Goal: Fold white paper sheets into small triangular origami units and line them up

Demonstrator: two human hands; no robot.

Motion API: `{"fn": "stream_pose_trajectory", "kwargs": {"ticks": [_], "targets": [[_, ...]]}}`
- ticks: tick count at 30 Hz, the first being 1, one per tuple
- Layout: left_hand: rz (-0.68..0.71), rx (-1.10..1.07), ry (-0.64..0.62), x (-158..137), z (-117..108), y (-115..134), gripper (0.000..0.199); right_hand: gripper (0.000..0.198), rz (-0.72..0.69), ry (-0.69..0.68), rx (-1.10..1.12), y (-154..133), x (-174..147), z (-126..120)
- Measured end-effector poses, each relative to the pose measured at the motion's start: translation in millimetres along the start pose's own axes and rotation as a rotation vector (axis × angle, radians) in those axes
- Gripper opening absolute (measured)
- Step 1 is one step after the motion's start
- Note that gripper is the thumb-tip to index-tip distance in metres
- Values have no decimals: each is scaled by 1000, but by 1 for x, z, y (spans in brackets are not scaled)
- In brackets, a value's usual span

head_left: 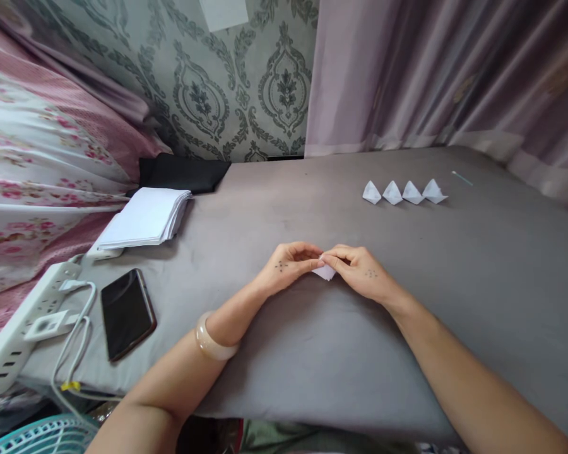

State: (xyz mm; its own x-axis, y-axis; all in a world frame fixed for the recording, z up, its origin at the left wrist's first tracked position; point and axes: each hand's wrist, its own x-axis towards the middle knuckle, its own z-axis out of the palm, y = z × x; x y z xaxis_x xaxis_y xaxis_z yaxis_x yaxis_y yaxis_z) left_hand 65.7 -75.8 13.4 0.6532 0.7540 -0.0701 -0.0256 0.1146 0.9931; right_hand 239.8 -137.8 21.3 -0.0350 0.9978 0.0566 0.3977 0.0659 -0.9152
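A small folded piece of white paper (326,272) is pinched between my two hands, low over the grey cloth in the middle of the view. My left hand (291,265) grips its left side, with the thumb lying along the near face. From the right, my right hand (360,268) holds the upper corner between thumb and fingers. Fingers hide the paper's upper part, so its full shape cannot be seen. Beyond my right hand stand several folded white paper boats (392,193) in a row.
A stack of white paper (144,217) lies at the left, before a black folded item (184,173). Nearer are a phone (127,314), a white power strip (26,325) with cables, and a teal basket-like rim (42,435). A cotton swab (462,178) lies far right. Curtains border the grey surface (492,284).
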Motion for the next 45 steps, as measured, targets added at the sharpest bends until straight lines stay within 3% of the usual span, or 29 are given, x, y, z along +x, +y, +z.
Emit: {"fn": "stream_pose_trajectory", "kwargs": {"ticks": [5,9,12,16,21,24,26,29,32,36,41,45], "targets": [[-63,-21,103,2,0,1,32,30,247,28,320,-7,-1,7],[-40,-12,207,3,0,-1,28,29,312,70,421,-7,-1,10],[-28,-26,206,4,-2,-2,27,31,288,114,404,-1,2,10],[-25,14,114,9,-6,-3,27,28,213,154,282,13,11,10],[92,386,159,22,-15,-10,18,20,74,171,-123,26,23,7],[163,567,125,29,-20,-10,16,19,6,153,-391,28,29,3],[133,589,72,35,-24,-8,16,21,-9,119,-457,28,31,0],[12,530,-40,43,-29,-4,16,21,-23,37,-439,28,35,-5],[-37,510,-65,49,-31,-1,14,21,-57,8,-401,30,38,-9],[-29,505,-55,51,-31,-3,14,23,-77,-23,-308,32,44,-12],[11,474,-78,49,-31,-5,14,29,20,-31,-205,33,48,-11],[73,450,-96,47,-30,-5,10,24,-47,-14,-214,37,47,-10]]}}
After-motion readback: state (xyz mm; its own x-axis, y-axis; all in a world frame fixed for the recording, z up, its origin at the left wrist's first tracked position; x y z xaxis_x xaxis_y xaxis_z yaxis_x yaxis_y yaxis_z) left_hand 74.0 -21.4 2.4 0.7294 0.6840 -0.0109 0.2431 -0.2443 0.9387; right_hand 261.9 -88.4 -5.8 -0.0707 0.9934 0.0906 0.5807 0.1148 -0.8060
